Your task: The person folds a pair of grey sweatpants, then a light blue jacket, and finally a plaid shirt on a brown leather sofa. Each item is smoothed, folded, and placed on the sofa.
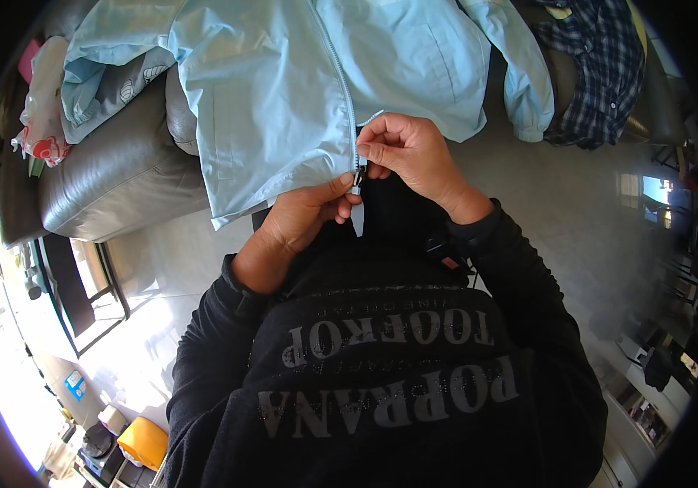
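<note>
A light blue zip jacket (269, 104) lies spread over a dark leather sofa, its lower hem hanging towards me. My left hand (309, 213) pinches the bottom of the zip beside the zipper slider (358, 177), between thumb and fingers. Just above and to the right, my right hand (407, 143) grips the other front edge of the jacket near its zipper end. A short length of zipper teeth (372, 117) curves out above the right fingers. Below the slider hangs a pale strip (358, 219). Whether the two zipper sides are joined inside the slider is too small to tell.
The leather sofa (111, 165) runs along the far side. A dark plaid shirt (605, 79) lies at the right, and a white plastic bag with red print (44, 116) at the left. A black-framed table (80, 293) stands on the grey floor (544, 226) at the left.
</note>
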The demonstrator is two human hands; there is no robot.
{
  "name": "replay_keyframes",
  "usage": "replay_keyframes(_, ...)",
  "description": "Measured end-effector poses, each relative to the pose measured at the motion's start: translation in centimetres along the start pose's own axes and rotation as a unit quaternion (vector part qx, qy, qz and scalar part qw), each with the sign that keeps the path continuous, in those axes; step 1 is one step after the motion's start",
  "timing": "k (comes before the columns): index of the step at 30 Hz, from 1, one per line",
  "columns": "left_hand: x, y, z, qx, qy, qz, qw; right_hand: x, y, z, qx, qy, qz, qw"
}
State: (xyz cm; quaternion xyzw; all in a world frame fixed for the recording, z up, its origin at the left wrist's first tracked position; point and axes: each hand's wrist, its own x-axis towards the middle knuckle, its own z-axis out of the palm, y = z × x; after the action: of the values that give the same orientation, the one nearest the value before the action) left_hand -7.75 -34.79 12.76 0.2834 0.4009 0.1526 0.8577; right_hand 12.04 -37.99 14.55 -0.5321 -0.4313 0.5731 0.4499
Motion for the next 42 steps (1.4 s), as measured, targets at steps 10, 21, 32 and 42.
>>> replay_keyframes(10,-0.1,-0.3,-0.9,-0.118,-0.069,-0.019,0.99,0.2,-0.3,0.4,0.051,-0.029,-0.008,0.998)
replay_keyframes(21,-0.5,0.8,-1.0,-0.202,-0.093,0.088,0.971,-0.3,0.6,0.0,-0.022,-0.061,0.126,0.99)
replay_keyframes(32,-0.7,3.4,-2.0,-0.189,0.062,0.237,0.951,0.3,3.3,1.1,0.38,0.033,0.316,0.869)
replay_keyframes(42,-0.7,2.3,-2.5,-0.208,0.058,0.192,0.957,-2.5,4.4,-1.3,0.379,0.02,0.268,0.886)
